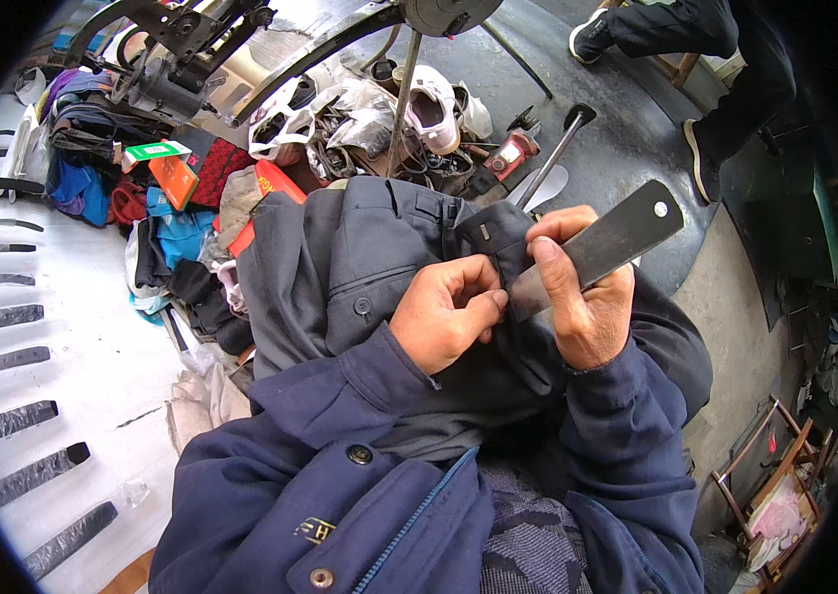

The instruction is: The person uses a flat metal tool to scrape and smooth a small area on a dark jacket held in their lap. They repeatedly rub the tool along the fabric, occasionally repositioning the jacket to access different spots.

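While the left hand (449, 315) pinches the trousers (365, 243), the blade (622, 230) — clamped in the right hand (589, 305) — slants leftward, toward them.

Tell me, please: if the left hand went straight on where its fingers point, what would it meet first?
The left hand would first meet the dark garment it touches; beyond that, apparently, the flat blade in the right hand, though depth is unclear.

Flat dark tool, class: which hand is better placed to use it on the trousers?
Probably the right hand: it holds the flat dark tool, lower end by the trousers. The left hand seems busy pinching them.
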{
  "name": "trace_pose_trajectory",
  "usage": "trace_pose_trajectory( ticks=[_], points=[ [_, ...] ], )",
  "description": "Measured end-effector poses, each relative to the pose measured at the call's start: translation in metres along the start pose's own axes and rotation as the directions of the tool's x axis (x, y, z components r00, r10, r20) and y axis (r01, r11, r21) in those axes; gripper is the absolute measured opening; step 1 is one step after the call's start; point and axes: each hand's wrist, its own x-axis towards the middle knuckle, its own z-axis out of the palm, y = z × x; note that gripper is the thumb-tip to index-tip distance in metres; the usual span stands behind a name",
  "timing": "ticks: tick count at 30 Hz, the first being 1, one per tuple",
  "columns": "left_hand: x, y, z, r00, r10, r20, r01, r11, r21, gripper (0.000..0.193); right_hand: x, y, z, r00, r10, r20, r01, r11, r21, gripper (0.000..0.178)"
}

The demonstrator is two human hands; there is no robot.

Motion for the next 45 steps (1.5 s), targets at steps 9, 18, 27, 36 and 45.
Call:
trace_pose_trajectory(
  ticks=[9, 18, 27, 36, 45],
  points=[
    [0.0, 0.0, -0.003, 1.0, -0.003, 0.009, 0.004, 1.0, -0.014, 0.011, 0.0, 0.011, 0.002, 0.999, -0.007, -0.05, 0.009, 0.999, 0.048, 0.015],
    [0.001, -0.002, -0.006, 1.0, 0.008, 0.024, -0.006, 0.996, -0.094, 0.012, -0.003, 0.007, 0.004, 0.993, 0.103, -0.059, -0.094, 0.986, 0.14, 0.012],
    [0.002, -0.003, -0.006, 1.0, 0.015, 0.006, -0.014, 0.994, -0.107, 0.014, -0.007, 0.006, -0.002, 0.934, 0.336, 0.118, -0.355, 0.901, 0.249, 0.014],
    [0.003, -0.003, -0.006, 1.0, 0.004, 0.003, -0.003, 0.988, -0.153, 0.011, -0.009, 0.008, -0.001, 0.938, 0.333, 0.092, -0.346, 0.901, 0.262, 0.014],
    [0.004, -0.003, -0.005, 1.0, -0.006, 0.009, 0.007, 0.989, -0.144, 0.012, -0.009, 0.003, -0.004, 0.957, 0.275, 0.096, -0.286, 0.951, 0.122, 0.011]
  ],
)
